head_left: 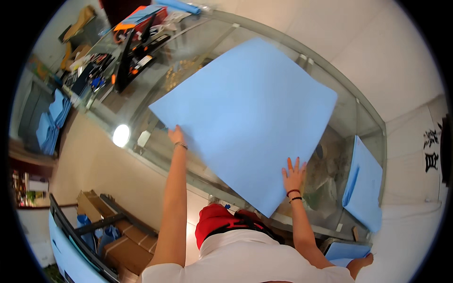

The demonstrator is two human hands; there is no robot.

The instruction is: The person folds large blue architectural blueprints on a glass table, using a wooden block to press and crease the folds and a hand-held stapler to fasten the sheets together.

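Note:
A large light-blue sheet (250, 108) lies across the glass-topped table (198, 184), its near corner reaching the front edge. Its surface looks smooth, with soft bends along the right side. My left hand (177, 136) is at the left near edge of the sheet, fingers closed on that edge, and some of the fingers are hidden. Spread fingers of my right hand (295, 177) rest flat on the sheet near its right near edge. Dark bands circle the right wrist and a bracelet the left.
A folded blue piece (363, 184) lies at the table's right end. Black long-armed tools (134, 59) and small items (96, 70) crowd the far left. Cardboard boxes (127, 245) stand on the floor at lower left. Folded blue sheets (52, 122) sit farther left.

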